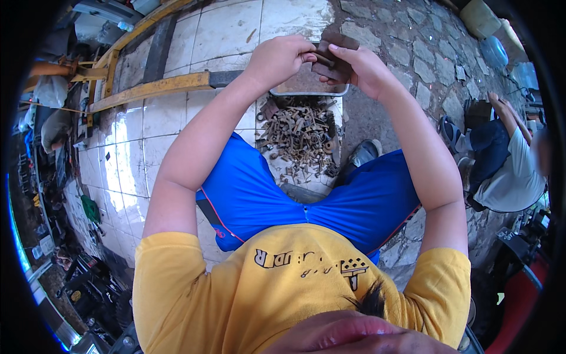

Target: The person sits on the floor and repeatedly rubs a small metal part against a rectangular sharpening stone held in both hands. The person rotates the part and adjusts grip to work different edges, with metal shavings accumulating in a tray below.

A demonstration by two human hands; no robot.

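Near the top centre, my left hand [286, 59] has its fingers closed on a short brown metal rod [321, 58]. My right hand [365, 68] grips a dark brown, rusty metal piece [343, 39] that this rod meets; whether they are joined I cannot tell. Both hands are held over a shallow rimmed tray [306, 92], partly hidden behind them. Below it, several rusty bolts, nuts and small fittings [298, 135] lie in a heap on white tiles, between my legs.
A yellow metal frame [147, 92] lies along the upper left. Cobbled paving [413, 53] runs at the upper right, with plastic containers [495, 50]. A co-worker [510, 174] sits at the right. Dark machinery and tools [88, 289] crowd the lower left edge.
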